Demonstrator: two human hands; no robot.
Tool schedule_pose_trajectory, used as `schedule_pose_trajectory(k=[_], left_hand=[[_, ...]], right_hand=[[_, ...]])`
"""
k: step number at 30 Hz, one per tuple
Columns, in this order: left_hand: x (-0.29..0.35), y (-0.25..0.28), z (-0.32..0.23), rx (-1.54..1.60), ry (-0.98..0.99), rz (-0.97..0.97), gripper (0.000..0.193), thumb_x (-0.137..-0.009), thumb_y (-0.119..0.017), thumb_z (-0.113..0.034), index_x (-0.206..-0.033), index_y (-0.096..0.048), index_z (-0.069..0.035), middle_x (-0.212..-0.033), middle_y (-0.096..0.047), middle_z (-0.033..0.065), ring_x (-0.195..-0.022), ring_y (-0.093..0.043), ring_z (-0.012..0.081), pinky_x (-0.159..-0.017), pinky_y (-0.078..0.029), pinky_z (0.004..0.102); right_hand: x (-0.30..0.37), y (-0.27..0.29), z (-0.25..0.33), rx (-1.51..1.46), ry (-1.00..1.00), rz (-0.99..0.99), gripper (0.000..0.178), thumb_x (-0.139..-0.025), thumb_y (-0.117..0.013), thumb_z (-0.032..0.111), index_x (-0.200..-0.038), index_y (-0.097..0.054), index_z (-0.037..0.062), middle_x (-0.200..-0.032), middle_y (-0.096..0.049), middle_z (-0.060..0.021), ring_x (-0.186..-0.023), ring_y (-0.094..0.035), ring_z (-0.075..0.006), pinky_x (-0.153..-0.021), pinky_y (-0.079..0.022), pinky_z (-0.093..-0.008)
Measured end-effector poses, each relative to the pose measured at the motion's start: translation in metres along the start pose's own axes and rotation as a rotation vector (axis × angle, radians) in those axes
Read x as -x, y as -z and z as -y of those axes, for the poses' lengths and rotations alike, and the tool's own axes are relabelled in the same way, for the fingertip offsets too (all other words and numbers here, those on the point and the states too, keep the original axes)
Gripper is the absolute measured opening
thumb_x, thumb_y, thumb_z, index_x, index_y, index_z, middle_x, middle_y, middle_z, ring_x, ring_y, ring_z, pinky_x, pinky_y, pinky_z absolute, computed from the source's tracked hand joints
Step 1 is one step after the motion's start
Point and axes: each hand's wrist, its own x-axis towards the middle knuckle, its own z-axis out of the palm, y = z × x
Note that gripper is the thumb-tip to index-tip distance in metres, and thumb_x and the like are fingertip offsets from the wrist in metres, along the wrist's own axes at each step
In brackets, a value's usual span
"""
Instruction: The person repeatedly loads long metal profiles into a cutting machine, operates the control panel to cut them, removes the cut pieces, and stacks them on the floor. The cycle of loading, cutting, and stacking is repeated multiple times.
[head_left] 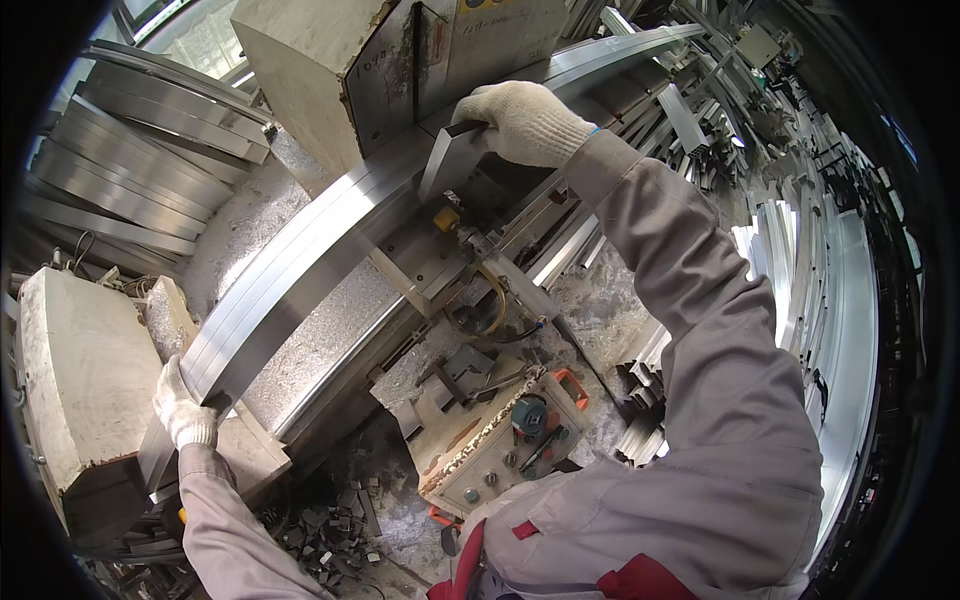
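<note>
Long silver aluminium profiles lie side by side across the machine bed, their edges bent by the lens. White knitted gloves cover both hands. At the profiles' near left end, my left hand is closed round their side. My right hand, up at the far middle beside the machine's box-shaped housing, grips a short flat metal piece by its upper end. That piece hangs tilted next to the profiles, its lower end free. The glove hides the right fingertips.
A large cream machine housing stands behind the profiles, another housing at the left. Nearer me is a control box with knobs and orange handles. Offcuts litter the floor. Metal bars are stacked at far left; more profiles lie right.
</note>
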Motion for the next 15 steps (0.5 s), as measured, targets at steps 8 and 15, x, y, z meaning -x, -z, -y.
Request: schedule_pose_trajectory(k=[8, 15], left_hand=[[0.002, -0.008, 0.005, 0.016, 0.037, 0.01, 0.127, -0.057, -0.107, -0.019, -0.168, -0.046, -0.02, -0.164, -0.055, 0.0137, -0.156, -0.047, 0.0374, -0.133, -0.035, 0.0515], [0.005, 0.0, -0.006, -0.036, -0.01, -0.012, 0.129, -0.054, -0.107, -0.02, -0.167, -0.046, -0.018, -0.163, -0.056, 0.0133, -0.155, -0.048, 0.0373, -0.131, -0.035, 0.0519]], right_hand=[[0.029, 0.125, -0.043, -0.175, -0.038, -1.124, 0.016, -0.095, -0.074, -0.01, -0.108, -0.077, -0.0009, -0.092, -0.081, -0.0087, -0.086, -0.077, -0.0142, -0.081, -0.061, -0.0326], [-0.145, 0.073, -0.106, 0.067, 0.177, -1.033, 0.026, -0.099, -0.068, -0.003, -0.123, -0.078, 0.0037, -0.118, -0.082, -0.0215, -0.093, -0.08, -0.0408, -0.086, -0.065, -0.0486]])
